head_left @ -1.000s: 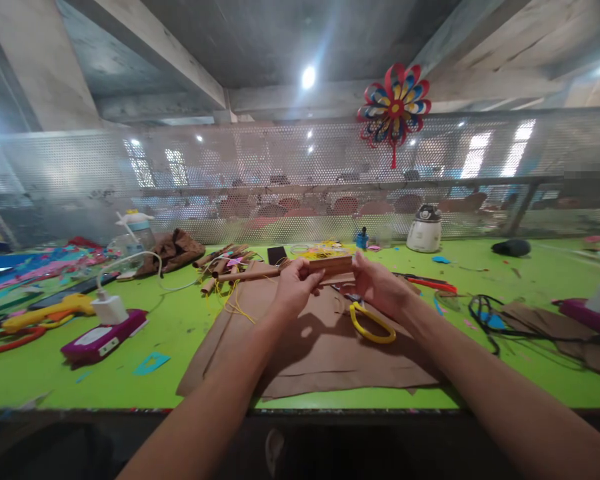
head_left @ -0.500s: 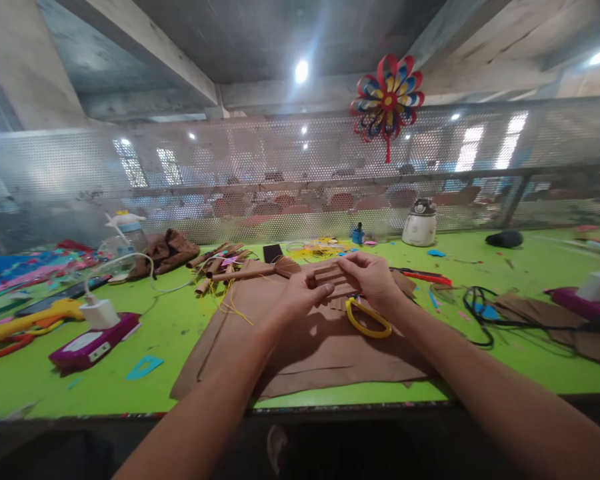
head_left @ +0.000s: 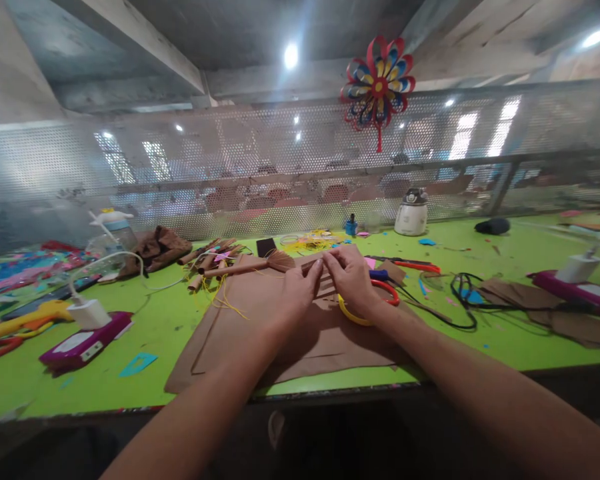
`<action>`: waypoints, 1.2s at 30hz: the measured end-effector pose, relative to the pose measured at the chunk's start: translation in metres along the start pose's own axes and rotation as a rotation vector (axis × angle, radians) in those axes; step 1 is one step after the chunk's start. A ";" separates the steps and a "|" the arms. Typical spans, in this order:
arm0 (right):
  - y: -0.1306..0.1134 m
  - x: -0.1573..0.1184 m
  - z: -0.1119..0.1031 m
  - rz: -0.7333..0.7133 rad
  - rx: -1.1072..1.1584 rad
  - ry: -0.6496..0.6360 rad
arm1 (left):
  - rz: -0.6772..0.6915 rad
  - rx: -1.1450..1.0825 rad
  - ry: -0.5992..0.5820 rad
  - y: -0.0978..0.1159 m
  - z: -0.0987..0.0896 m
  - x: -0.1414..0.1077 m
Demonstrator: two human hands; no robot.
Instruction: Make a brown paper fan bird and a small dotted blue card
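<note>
My left hand (head_left: 303, 287) and my right hand (head_left: 351, 279) meet over the brown paper, fingertips close together. Between them they pinch a small piece of striped brown paper (head_left: 326, 288), which looks folded or slit and is partly covered by the fingers. Beneath lies a large brown paper sheet (head_left: 245, 347). Scissors with red and yellow handles (head_left: 391, 291) rest on it, partly hidden by my right hand. Left of my hands is a rolled brown paper stick (head_left: 240, 268) with a fan-shaped paper end (head_left: 281, 261).
Brown paper rolls (head_left: 196, 280) and yellow strings (head_left: 233, 303) lie at the left. Purple power strips (head_left: 87, 341) sit at both sides, with black cable (head_left: 463, 320) at the right. A white bottle (head_left: 411, 215) stands by the perforated screen (head_left: 260, 160). A blue small bottle (head_left: 351, 227) is near it.
My hands have drawn closer together on the striped paper piece, its face now mostly turned away. The red scissor handle shows beside my right hand. The view has shifted slightly.
</note>
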State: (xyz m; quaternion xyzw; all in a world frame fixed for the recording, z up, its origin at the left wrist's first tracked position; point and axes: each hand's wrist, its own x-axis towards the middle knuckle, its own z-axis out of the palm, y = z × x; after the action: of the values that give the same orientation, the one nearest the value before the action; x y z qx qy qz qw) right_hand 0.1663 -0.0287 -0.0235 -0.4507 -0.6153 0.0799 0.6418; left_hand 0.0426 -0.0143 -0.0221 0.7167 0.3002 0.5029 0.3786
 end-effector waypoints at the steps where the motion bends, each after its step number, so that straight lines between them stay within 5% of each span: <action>1: 0.000 0.001 0.000 0.054 0.057 0.001 | 0.019 0.044 0.025 0.001 0.000 0.000; 5: 0.001 0.003 0.002 0.259 0.261 -0.059 | 0.150 0.289 0.174 0.005 -0.004 0.002; 9: 0.003 0.002 0.005 0.156 0.195 -0.055 | 0.199 0.491 0.226 0.007 -0.009 0.007; 14: 0.008 0.005 0.002 0.132 0.094 -0.068 | 0.210 0.475 0.192 0.007 -0.014 0.019; 24: 0.010 -0.004 -0.065 -0.001 -0.694 -0.633 | 0.162 0.423 0.314 -0.014 -0.029 0.023; 28: 0.010 -0.007 -0.071 0.040 -0.925 -0.868 | 0.164 0.400 0.315 -0.016 -0.031 0.022; 36: 0.025 0.008 -0.054 0.294 -0.865 -0.882 | 0.161 0.347 0.368 -0.005 -0.036 0.018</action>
State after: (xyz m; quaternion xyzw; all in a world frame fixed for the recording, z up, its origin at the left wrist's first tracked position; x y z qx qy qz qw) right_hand 0.2254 -0.0349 -0.0258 -0.6737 -0.7302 0.0893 0.0702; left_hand 0.0135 0.0117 -0.0100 0.6889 0.3879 0.5943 0.1478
